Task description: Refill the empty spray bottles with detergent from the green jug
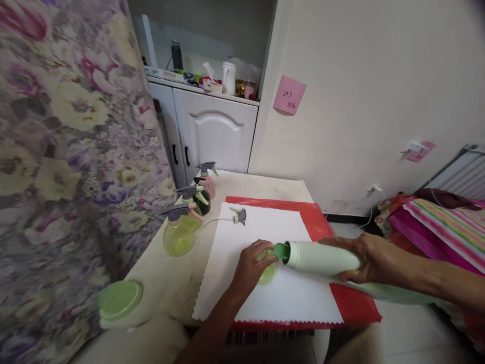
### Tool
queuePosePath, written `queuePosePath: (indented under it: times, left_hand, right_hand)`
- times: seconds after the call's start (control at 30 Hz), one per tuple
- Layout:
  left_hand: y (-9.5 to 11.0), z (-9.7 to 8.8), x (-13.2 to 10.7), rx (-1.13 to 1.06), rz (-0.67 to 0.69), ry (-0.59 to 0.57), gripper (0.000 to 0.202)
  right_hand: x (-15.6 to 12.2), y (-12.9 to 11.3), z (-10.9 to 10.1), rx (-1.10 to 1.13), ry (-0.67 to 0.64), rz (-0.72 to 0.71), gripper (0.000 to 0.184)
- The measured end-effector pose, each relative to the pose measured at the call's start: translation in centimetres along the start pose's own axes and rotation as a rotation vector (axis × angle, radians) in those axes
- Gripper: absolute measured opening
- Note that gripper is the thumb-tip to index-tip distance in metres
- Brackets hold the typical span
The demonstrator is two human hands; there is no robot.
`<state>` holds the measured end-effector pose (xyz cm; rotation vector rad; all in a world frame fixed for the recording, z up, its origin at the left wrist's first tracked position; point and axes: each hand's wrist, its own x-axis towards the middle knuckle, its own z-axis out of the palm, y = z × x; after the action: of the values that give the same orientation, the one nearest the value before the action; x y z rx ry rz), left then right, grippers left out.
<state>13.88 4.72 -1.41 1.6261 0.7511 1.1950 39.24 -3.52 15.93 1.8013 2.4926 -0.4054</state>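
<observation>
The yellow-green bottle (268,275) stands on the white sheet (291,301), pinched near its top by my left hand (249,264), while at its three o'clock my right hand (366,255) clasps the pale-green flask (322,257), tipped toward it.

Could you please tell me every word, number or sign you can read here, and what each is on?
"243", apparently: handwritten on the large pink note on the wall.
The line below it: too blurred to read.
Marks on the smaller pink note: too small to read.
The pale green bottle: no lettering visible.
</observation>
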Motion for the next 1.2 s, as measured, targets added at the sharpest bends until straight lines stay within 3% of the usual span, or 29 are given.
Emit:
queuePosePath:
  times: [1.2]
  left_hand:
    - [0.43, -0.12, -0.08, 0.006, -0.015, 0.006, 0.016]
  right_hand:
    - [0.27, -0.17, -0.2, -0.025, -0.025, 0.026, 0.061]
